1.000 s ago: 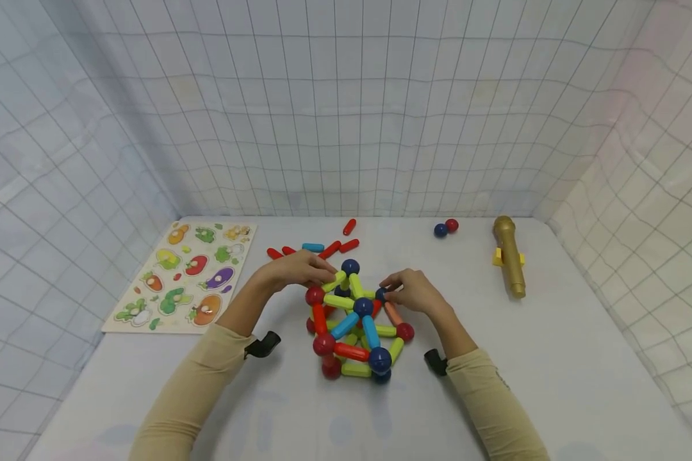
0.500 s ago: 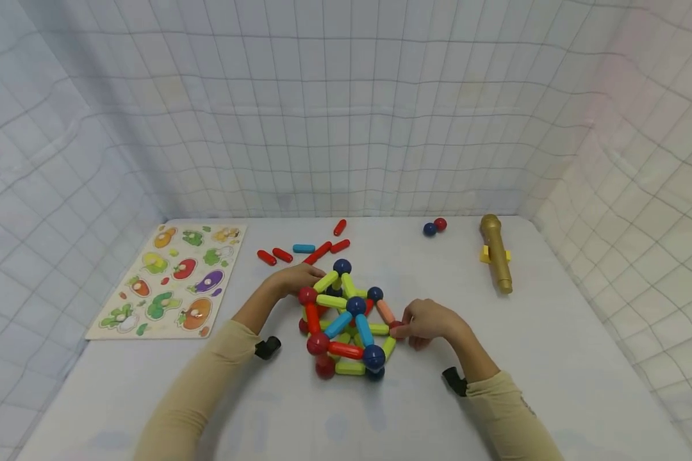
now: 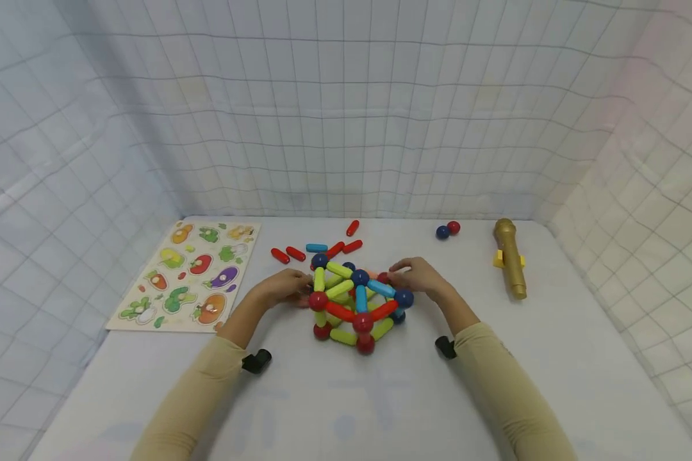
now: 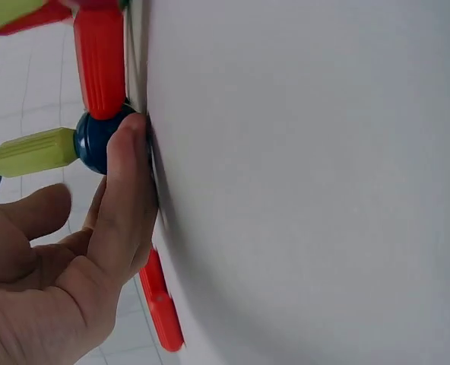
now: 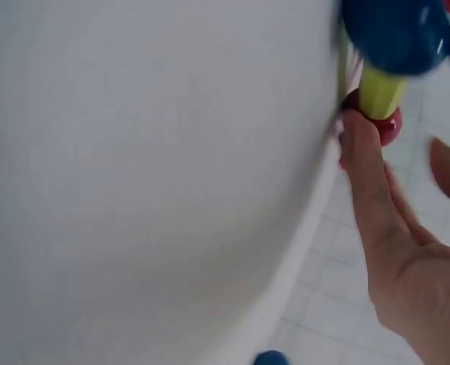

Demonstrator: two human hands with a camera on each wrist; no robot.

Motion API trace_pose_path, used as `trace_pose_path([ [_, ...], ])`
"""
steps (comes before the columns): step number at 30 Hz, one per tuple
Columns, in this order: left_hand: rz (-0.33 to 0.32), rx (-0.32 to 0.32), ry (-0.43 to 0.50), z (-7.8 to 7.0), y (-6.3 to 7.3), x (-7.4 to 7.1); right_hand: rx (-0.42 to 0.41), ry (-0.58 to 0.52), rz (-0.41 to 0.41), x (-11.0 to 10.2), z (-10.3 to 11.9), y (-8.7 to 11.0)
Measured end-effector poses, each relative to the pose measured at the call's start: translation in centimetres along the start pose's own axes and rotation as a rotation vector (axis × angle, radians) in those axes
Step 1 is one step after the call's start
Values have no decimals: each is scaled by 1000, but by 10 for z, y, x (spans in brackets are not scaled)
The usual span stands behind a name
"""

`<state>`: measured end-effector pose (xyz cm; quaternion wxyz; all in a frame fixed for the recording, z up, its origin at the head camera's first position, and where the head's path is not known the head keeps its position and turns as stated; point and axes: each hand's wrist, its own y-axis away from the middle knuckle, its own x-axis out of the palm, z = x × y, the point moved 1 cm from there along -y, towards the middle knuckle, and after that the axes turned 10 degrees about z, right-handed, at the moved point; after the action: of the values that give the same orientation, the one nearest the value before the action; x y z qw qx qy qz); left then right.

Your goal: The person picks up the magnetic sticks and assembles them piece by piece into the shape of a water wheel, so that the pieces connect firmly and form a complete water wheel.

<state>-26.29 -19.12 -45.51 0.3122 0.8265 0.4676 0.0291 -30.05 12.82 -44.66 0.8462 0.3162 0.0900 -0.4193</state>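
A framework of magnetic balls and rods (image 3: 361, 307) stands on the white table in front of me in the head view. Its rods are yellow-green, red and light blue, joined by red and dark blue balls. At its left side, my left hand (image 3: 285, 288) has its fingers against a low dark blue ball (image 4: 96, 141), the thumb held apart. On the far right side, the fingers of my right hand (image 3: 418, 275) touch a low red ball (image 5: 385, 124). That thumb also stands away. The framework hides part of its own rear rods.
Several loose red rods (image 3: 295, 253) and a light blue rod (image 3: 316, 248) lie behind the framework. A vegetable puzzle board (image 3: 187, 275) is at left. Farther right are a loose dark blue ball (image 3: 443, 232), a red ball (image 3: 453, 227) and a gold toy microphone (image 3: 510, 259).
The framework has turned counterclockwise as seen from above, its front side swinging rightward. My right hand went from a blue ball to a red one, then moved back with it.
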Motion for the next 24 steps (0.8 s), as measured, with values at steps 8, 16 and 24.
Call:
trace_pose_path([
  [8,46,19,201,2,12,-4,7,-290,231,-14,-14,16],
  [16,58,-26,235,-6,9,-1,-159,-478,543,-16,-35,21],
  [24,51,-50,385,0,9,-1,-179,-395,521,-13,-32,21],
])
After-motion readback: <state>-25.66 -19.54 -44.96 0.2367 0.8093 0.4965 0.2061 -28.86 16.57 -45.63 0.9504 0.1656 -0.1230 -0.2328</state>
